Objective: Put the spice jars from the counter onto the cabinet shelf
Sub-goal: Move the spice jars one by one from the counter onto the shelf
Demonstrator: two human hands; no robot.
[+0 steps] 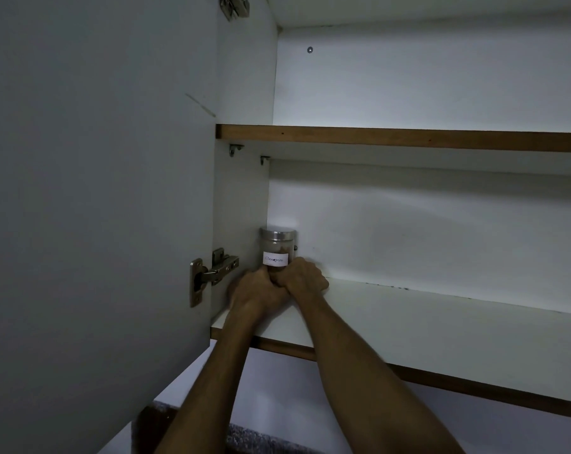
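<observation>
Jar (276, 249) upright, apparently on shelf (408, 322)

Dim, greyish picture; the open cabinet door (97, 191) at nine o'clock lies in shadow, the back wall (425, 83) toward one o'clock brightest; wide-angle lines bend.

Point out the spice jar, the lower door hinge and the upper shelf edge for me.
spice jar (275, 259), head view, on its white label.
lower door hinge (212, 273), head view, on the metal arm.
upper shelf (408, 139), head view, on its brown front edge.
</observation>
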